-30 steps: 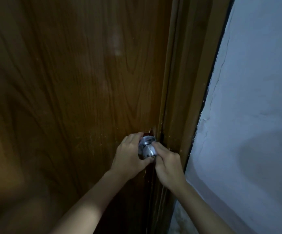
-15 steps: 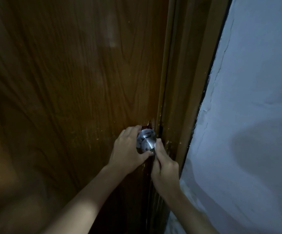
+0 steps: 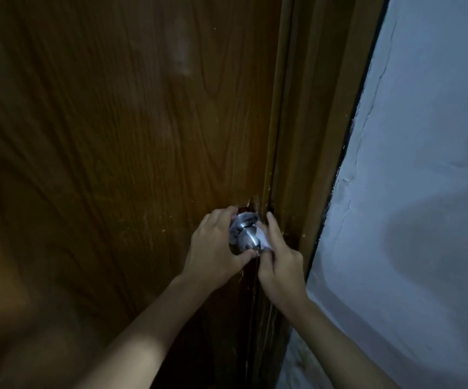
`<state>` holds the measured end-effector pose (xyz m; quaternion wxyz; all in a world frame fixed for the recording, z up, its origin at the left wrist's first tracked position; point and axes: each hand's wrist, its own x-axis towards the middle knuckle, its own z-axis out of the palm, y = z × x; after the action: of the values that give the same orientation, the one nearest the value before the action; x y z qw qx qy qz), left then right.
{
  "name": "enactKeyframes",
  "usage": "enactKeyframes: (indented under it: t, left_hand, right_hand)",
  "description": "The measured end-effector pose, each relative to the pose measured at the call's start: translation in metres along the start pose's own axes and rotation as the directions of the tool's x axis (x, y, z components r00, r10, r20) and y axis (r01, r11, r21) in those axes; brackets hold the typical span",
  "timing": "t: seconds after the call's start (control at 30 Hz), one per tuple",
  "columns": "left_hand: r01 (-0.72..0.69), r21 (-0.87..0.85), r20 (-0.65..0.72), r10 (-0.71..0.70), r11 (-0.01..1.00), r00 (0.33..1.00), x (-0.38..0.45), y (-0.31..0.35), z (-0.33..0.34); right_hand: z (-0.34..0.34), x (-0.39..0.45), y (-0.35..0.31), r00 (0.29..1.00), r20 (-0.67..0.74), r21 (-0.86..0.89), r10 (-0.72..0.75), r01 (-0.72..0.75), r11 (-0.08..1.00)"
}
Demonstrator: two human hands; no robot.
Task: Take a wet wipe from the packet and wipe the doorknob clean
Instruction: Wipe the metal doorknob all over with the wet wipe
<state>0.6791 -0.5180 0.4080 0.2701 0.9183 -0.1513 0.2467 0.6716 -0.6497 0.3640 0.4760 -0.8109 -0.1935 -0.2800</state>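
Light was dim throughout; detail in the shadows was poor.

Landmark used: the doorknob (image 3: 245,235), a round silver metal knob on its plate, set low on the door close to the latch edge.

Left of the doorknob: the door (image 3: 115,164) filled most of the view. Dark brown wood, strong vertical grain, a faint pale sheen patch high above the doorknob. Small light chips and scratches showed in the finish near the doorknob, thicker toward the latch edge. The lower left corner of the door was in deep shadow.

At the doorknob: the left hand (image 3: 216,248) was cupped around its left side, fingers curled over the top, thumb below at the front. The grip was closed on the doorknob. The forearm ran down to the lower left and was bare.

Just right of the doorknob: a small white wipe (image 3: 263,240) was pressed against the knob's right side. The right hand (image 3: 280,265) pinched it closed between the thumb and bent fingers, with the index finger pointing up along the door edge. Most of the wipe was hidden by the hand.

Right of the doorknob: the door frame (image 3: 311,136), same brown wood, ran up and leaned right in the wide-angle view. Chipped spots showed on it level with the doorknob.

Farthest right of the doorknob: a pale bluish-white wall (image 3: 423,192). Thin cracks ran along it beside the frame. A soft shadow lay across its lower part.
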Motion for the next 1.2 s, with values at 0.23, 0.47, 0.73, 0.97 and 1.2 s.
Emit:
enactKeyframes:
  t: [0.23,0.47,0.73,0.97,1.2]
  left_hand:
    - [0.006,-0.01,0.005,-0.006,1.0,1.0,0.0,-0.001,0.001]
    - [0.015,-0.004,0.009,-0.015,1.0,1.0,0.0,0.0,0.0]
    - [0.002,0.008,-0.01,-0.002,1.0,1.0,0.0,-0.004,0.002]
    - [-0.012,0.011,-0.012,0.013,1.0,1.0,-0.002,-0.001,0.002]
    - [-0.018,0.028,-0.035,0.019,0.999,0.999,-0.002,-0.002,0.003]
  right_hand:
    - [-0.015,-0.005,0.003,0.989,-0.067,0.01,-0.131,0.132,0.991]
    - [-0.007,0.013,-0.006,0.999,0.029,0.083,-0.023,0.021,0.996]
    - [-0.017,-0.003,0.0,0.977,-0.211,0.186,0.021,0.019,0.982]
    - [0.001,-0.015,-0.001,0.998,0.068,0.089,-0.011,0.004,0.996]
    - [-0.017,-0.012,0.002,0.951,-0.299,0.119,0.074,-0.04,0.992]
